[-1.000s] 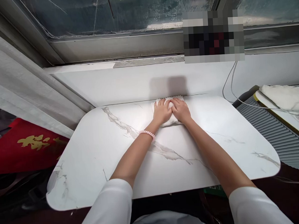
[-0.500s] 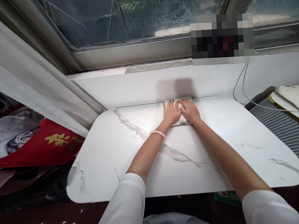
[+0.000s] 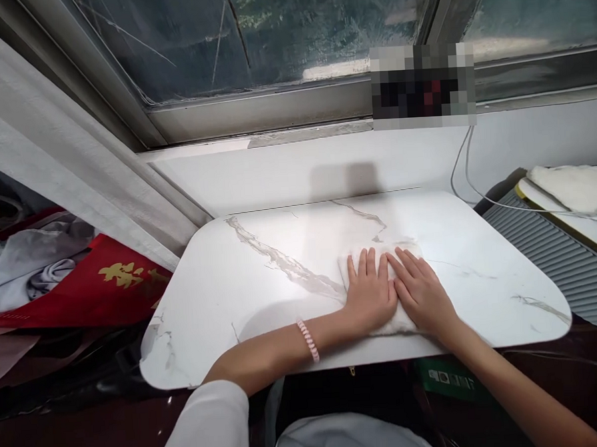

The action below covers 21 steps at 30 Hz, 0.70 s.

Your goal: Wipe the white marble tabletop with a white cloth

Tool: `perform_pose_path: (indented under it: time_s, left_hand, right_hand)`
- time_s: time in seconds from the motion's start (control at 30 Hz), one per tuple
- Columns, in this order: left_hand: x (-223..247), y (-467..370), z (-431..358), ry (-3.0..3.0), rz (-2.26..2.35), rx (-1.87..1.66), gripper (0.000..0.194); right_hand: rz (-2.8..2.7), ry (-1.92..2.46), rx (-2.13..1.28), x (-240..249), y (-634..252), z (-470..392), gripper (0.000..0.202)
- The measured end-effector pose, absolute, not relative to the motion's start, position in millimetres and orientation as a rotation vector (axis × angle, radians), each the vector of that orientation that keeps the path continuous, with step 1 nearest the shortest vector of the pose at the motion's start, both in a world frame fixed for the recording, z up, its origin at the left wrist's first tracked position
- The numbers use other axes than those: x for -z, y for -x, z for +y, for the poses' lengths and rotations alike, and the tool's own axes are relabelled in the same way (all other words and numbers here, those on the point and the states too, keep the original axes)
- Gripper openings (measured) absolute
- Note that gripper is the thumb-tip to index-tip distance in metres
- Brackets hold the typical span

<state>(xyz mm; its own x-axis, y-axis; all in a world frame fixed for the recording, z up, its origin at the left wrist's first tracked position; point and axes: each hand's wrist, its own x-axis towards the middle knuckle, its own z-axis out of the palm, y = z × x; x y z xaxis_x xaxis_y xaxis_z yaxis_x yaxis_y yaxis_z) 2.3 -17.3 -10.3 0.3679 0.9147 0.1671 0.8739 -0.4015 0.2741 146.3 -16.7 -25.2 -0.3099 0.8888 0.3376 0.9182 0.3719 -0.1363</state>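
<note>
A white cloth (image 3: 396,323) lies flat on the white, marble-patterned tabletop (image 3: 206,282), near its front edge and right of the middle. My left hand (image 3: 371,294) presses down on the cloth with its fingers stretched out and spread. Beside it, touching near the thumbs, my right hand (image 3: 423,296) also lies flat on the cloth, fingers extended. Both palms cover much of the cloth. A pink coiled band (image 3: 309,341) circles my left wrist.
Behind the tabletop are a white wall and a window (image 3: 279,38). A curtain (image 3: 74,135) hangs at the left, near red fabric (image 3: 82,288) with yellow marks. White cables (image 3: 468,164) hang at the right, by a grey ribbed surface (image 3: 555,257) and another white cloth (image 3: 577,185).
Both hands have drawn the cloth from the tabletop's back edge toward me and slightly right. My left forearm now lies more sideways across the front of the tabletop.
</note>
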Motion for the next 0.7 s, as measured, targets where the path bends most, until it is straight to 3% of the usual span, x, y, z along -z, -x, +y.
perform_pose_path:
  time_s: [0.3,0.57,0.7]
  left_hand:
    - [2.9,-0.9,-39.9,-2.425,1.345,-0.381,0.055]
    - [6.5,-3.1,76.3,-2.42,1.404,-0.451,0.046]
    - [8.8,-13.7,132.1,-2.472,1.507,-0.535,0.043]
  right_hand:
    - [-2.237,1.67,0.115,23.7,-157.0,-58.4,0.053]
    - [-2.23,1.974,-0.234,11.7,-152.8,59.7,0.057]
    - [-2.086,1.974,-0.226,8.2,-147.5,116.2,0.053]
